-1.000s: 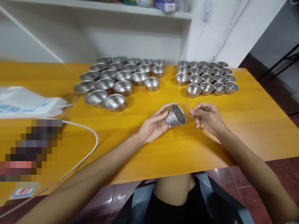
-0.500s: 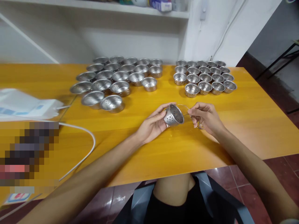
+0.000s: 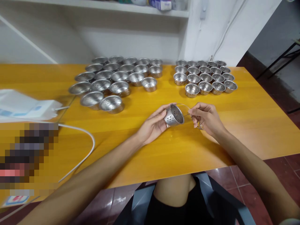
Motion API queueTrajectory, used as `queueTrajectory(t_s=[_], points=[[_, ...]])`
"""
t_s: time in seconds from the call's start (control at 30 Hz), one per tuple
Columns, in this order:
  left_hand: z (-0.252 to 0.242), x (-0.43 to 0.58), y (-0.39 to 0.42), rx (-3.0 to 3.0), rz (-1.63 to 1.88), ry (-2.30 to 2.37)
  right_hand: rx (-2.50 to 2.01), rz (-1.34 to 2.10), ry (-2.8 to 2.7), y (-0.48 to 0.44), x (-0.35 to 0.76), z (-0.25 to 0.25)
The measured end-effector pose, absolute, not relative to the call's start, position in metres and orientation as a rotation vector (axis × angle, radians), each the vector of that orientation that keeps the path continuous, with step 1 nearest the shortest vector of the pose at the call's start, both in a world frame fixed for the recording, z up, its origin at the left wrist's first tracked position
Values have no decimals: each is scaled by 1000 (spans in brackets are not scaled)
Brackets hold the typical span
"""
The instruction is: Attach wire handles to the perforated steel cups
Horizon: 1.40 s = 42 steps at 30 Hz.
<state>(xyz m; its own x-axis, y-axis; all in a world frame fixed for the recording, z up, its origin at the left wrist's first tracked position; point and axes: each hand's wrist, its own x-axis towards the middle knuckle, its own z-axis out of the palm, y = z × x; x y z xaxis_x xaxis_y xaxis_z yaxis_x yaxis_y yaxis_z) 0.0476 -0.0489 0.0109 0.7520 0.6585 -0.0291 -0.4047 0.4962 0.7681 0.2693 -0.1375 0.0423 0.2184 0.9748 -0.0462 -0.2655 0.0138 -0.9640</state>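
Note:
A small perforated metal strainer cup [image 3: 173,115] is tilted above the table, its mouth facing right. My left hand [image 3: 156,123] is closed around the cup's base end, thumb on its side. A thin wire handle [image 3: 182,104] arches from the cup's rim to my right hand [image 3: 203,116], which pinches it between thumb and finger. Below those fingers hang some thin metal wire loops [image 3: 200,126], tucked partly in the palm; their exact shape is hard to make out.
Several perforated metal cups [image 3: 120,89] stand in rows at the back left, and several more [image 3: 205,88] at the back right. A white plastic package [image 3: 28,106] and a white cable [image 3: 92,140] lie on the left. The yellow table's [image 3: 178,162] front edge is near my lap.
Both hands keep the same hold on the cup and wire. The view has shifted very slightly; nothing else has visibly moved.

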Motion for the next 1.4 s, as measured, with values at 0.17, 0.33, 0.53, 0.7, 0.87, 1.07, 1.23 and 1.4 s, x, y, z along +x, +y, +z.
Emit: queueTrajectory(t_s=[0.17,0.33,0.53,0.7,0.87,1.07,1.23,1.4], points=[[12,48,-49,841,659,337,-1142,1167,-865,-137,270,42],[11,48,-50,894,662,334,-1130,1167,-864,-137,272,40],[3,51,-47,953,711,374,-1082,1169,-876,-136,269,37],[0,53,-44,936,721,376,-959,1199,-935,-138,263,41],[2,53,-44,959,626,348,-936,1260,-1096,-139,262,36],[2,51,-40,975,490,338,-1069,899,-1317,-141,262,28],[5,51,-39,973,436,325,-1063,544,-1698,-141,263,30],[5,51,-39,999,408,312,-950,500,-1843,-141,259,29]])
